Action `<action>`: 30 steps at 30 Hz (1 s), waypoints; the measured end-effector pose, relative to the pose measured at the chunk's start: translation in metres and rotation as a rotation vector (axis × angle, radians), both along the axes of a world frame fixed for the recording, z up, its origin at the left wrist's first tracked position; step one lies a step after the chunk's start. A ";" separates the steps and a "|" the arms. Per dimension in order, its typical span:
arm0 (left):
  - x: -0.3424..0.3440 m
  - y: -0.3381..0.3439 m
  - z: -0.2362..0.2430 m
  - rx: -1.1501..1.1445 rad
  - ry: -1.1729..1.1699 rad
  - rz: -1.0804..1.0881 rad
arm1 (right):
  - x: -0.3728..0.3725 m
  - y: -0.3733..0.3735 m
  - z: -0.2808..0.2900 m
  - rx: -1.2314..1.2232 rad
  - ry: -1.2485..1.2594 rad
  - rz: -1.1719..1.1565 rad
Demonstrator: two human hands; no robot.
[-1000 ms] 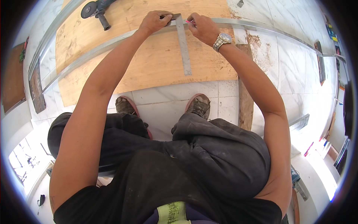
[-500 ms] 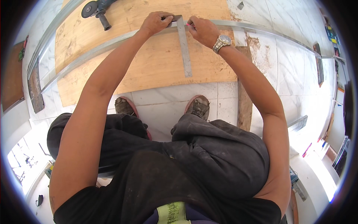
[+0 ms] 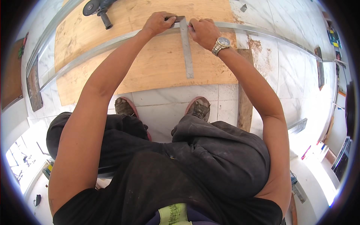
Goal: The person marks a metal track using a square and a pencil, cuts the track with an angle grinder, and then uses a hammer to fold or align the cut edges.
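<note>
A metal try square (image 3: 186,50) lies across a long silvery metal bar (image 3: 123,37), its blade pointing toward me. My left hand (image 3: 160,23) is closed on the square's dark stock at the bar. Just right of the blade, my right hand (image 3: 204,33) pinches a thin marking tool with a bit of pink showing (image 3: 190,27); most of it is hidden by the fingers, so its exact kind is unclear. A wristwatch (image 3: 221,45) is on my right wrist.
A plywood sheet (image 3: 150,71) lies under the bar on white tiles (image 3: 165,112). At the far left sits an angle grinder (image 3: 98,11). Wooden blocks (image 3: 34,88) are beneath the bars' left ends, and a plank (image 3: 245,97) lies right of the plywood. Sawdust (image 3: 255,44) dots the tiles.
My right hand has shifted slightly toward me beside the square's blade. My left hand still holds the square in about the same place.
</note>
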State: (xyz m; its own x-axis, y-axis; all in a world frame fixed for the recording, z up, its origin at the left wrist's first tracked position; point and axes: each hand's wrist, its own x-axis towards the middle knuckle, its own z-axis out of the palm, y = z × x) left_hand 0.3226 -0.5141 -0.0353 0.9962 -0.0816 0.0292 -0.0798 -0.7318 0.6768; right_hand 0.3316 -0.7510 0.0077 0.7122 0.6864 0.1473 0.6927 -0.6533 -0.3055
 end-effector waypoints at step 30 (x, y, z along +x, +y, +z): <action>0.001 0.013 0.003 -0.871 -0.290 0.620 | 0.072 -0.120 0.020 0.646 0.549 -0.577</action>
